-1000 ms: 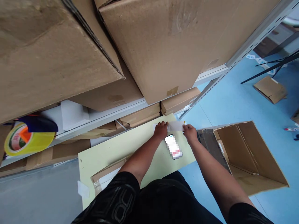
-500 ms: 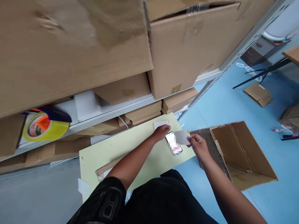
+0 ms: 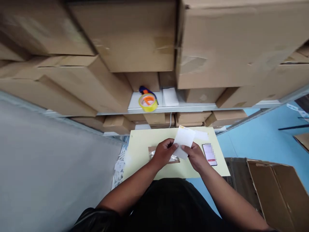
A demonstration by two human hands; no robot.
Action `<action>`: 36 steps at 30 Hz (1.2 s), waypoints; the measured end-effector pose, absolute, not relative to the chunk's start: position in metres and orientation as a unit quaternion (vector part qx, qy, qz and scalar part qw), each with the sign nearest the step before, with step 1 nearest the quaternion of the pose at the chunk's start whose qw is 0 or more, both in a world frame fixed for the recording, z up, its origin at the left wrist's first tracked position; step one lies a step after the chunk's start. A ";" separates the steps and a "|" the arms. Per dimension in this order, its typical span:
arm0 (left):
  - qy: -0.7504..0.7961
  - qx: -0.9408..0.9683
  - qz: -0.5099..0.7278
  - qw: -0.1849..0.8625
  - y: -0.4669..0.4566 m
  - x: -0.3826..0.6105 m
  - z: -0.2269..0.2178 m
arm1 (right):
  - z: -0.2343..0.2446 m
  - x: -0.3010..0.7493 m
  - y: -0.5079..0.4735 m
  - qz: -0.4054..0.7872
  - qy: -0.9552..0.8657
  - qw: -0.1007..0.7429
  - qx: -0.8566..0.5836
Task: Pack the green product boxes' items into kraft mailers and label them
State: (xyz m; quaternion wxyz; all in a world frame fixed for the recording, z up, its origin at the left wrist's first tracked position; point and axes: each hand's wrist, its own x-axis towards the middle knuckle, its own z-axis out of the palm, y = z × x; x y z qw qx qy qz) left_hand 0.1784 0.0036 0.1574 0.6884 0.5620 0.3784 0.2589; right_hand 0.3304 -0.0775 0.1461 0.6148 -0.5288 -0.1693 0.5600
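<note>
Both hands hold a white paper label [image 3: 184,138] with a small yellow mark at its top edge, tilted above the table. My left hand [image 3: 165,152] pinches its left edge with thumb and fingers. My right hand [image 3: 196,156] grips its lower right edge, thumb on top. Under my left hand, partly hidden, lies a flat brown cardboard piece [image 3: 152,149] with a clear shiny plastic packet [image 3: 174,158] on it. Another white paper label [image 3: 201,135] lies flat behind the held one. To the right of my right hand is a phone [image 3: 209,154] with its screen lit.
The pale yellow table [image 3: 138,140] stands against a shelf [image 3: 116,113] packed with cardboard boxes. A yellow tape roll in a dispenser [image 3: 148,102] sits on the shelf. An open carton [image 3: 272,190] stands on the floor at right. Crumpled white strips [image 3: 118,167] lie left of the table.
My view has turned left. My right hand has carried the label from over the phone to above the cardboard piece, and my left hand has left the flat label and now grips the same one.
</note>
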 end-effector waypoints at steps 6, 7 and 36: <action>0.313 0.470 0.306 0.766 -0.002 0.076 0.185 | 0.185 0.248 -0.054 0.593 -0.171 0.603 -0.505; 0.304 0.461 0.308 0.775 -0.003 0.063 0.188 | 0.191 0.240 -0.051 0.599 -0.176 0.600 -0.500; 0.378 0.483 0.296 0.732 -0.013 0.034 0.198 | 0.194 0.213 -0.056 0.577 -0.179 0.569 -0.558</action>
